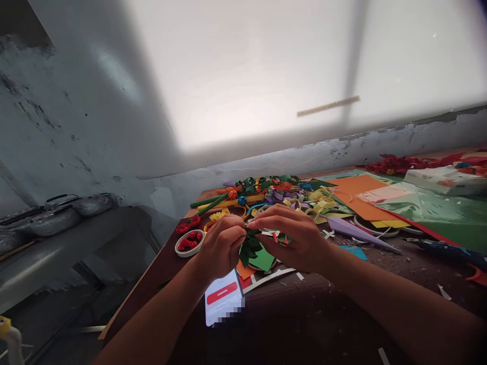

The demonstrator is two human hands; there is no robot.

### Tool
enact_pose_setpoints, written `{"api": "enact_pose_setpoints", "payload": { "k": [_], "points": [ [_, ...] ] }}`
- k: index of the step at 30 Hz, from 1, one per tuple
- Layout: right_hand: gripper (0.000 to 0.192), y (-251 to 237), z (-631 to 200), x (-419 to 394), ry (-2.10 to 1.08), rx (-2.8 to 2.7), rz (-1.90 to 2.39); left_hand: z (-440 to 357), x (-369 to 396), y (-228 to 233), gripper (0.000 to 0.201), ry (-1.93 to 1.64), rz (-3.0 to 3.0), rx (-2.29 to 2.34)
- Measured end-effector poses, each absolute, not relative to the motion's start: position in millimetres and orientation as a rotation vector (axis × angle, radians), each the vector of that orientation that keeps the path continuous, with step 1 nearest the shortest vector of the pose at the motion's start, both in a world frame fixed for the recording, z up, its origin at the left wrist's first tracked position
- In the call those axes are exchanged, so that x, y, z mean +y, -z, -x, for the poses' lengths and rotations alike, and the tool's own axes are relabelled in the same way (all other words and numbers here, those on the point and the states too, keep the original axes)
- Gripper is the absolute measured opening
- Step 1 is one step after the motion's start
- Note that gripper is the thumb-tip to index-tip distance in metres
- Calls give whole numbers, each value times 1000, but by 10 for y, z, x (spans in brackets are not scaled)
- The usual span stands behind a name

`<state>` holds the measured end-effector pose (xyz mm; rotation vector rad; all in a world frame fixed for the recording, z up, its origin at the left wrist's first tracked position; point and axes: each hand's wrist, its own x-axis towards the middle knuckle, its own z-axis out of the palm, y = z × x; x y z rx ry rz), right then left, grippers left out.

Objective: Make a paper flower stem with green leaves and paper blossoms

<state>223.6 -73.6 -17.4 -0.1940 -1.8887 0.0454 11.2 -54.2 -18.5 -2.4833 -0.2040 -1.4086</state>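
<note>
Both my hands meet over the near part of a dark brown table (312, 314). My left hand (220, 246) is closed around a dark green cut-paper leaf piece (249, 247), whose fringed end sticks out to the right. My right hand (294, 235) pinches the same piece from the right, fingertips touching the left hand's. Under the hands lie a flat green paper shape (263, 259) and an orange scrap (244, 271). A phone (223, 302) with a white screen and red bar lies just below my left wrist.
A small white dish (189, 242) of red paper roses sits left of my hands. Behind them is a heap of coloured paper strips and rolls (274, 195). Orange, green and yellow sheets (380, 200) spread right, with a tissue pack (445, 180). A grey shelf (57, 238) with bags stands left.
</note>
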Motion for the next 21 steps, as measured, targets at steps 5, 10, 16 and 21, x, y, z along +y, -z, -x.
{"api": "enact_pose_setpoints", "payload": {
  "k": [5,10,16,21],
  "points": [
    [20,217,-2224,-690,15,-1821,275,-128,-516,217,27,1471,2545,-239],
    [21,202,-2239,-629,-36,-1685,647,-210,-554,224,43,1629,2630,-384],
    [15,142,-2271,-589,115,-1648,825,-388,-637,220,28,1818,2622,-831],
    [21,151,-2327,-566,-59,-1714,538,-388,-570,175,19,2418,2785,-1130]
  ]
}}
